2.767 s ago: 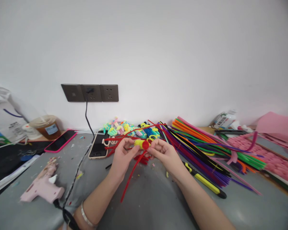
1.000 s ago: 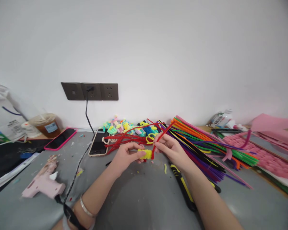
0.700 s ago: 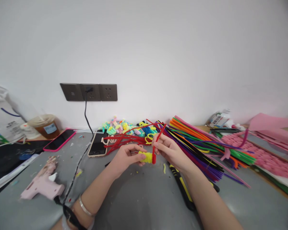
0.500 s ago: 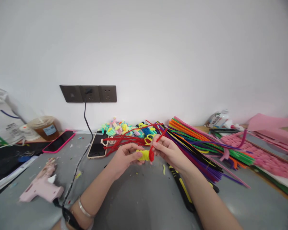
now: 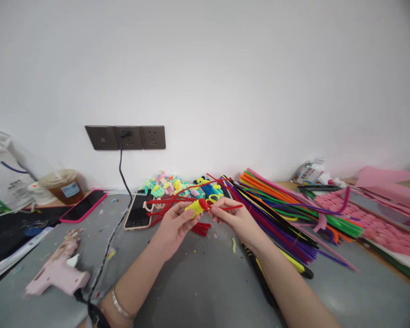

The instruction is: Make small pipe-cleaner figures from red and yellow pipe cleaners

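Observation:
Between the fingers of my left hand (image 5: 173,228) is a small yellow coil of wound pipe cleaner (image 5: 195,208), tilted up to the right. Red pipe cleaner wraps its right end. My right hand (image 5: 234,217) pinches the free length of that red pipe cleaner (image 5: 230,207), whose tip sticks out past the fingers to the right. Behind and below my left hand lie several loose red pipe cleaners (image 5: 201,229). A pair of pliers with black and yellow handles (image 5: 258,271) lies partly hidden under my right forearm.
At left are a pink glue gun (image 5: 59,275), a pink-cased phone (image 5: 84,207) and a cup of brown drink (image 5: 66,187). A second phone (image 5: 138,213) lies near small colourful pieces (image 5: 169,184). Bundled pipe cleaners (image 5: 276,209) spread right. A black cord (image 5: 114,228) runs to the wall socket (image 5: 126,137).
My hands have lifted slightly, and the yellow coil has tilted and moved up left. The free red end has swung from pointing up to lying nearly level, pointing right.

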Demonstrator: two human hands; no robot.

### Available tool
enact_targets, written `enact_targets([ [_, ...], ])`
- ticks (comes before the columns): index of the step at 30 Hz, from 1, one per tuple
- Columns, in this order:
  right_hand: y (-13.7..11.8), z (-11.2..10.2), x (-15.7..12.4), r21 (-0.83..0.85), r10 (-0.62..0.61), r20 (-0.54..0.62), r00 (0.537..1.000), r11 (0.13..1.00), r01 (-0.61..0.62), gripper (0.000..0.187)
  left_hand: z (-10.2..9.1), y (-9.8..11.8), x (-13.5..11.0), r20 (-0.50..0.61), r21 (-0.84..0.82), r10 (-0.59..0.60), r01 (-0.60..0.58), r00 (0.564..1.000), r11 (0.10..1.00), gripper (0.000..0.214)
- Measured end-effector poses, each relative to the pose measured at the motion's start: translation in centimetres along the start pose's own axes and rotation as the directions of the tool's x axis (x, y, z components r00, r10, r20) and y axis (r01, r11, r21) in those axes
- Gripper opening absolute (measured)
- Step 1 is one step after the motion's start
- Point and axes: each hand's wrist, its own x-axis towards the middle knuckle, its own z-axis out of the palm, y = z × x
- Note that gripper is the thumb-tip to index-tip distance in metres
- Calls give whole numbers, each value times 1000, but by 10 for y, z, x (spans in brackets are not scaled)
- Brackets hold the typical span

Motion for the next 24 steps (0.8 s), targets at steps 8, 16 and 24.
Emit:
enact_targets([
  [8, 0, 4, -1, -186, -82, -4, 997, 979, 80, 27, 2, -2, 0, -66, 120, 161, -152, 985, 981, 40],
  [16, 5, 5, -3, -301, -213, 35, 976, 929, 214, 24, -5, -6, 3, -22, 364, 274, -248, 961, 898, 40],
  [24, 3, 2, -4, -397, -300, 115, 947, 860, 321, 15, -7, -7, 3, 73, 547, 405, -376, 912, 748, 23],
])
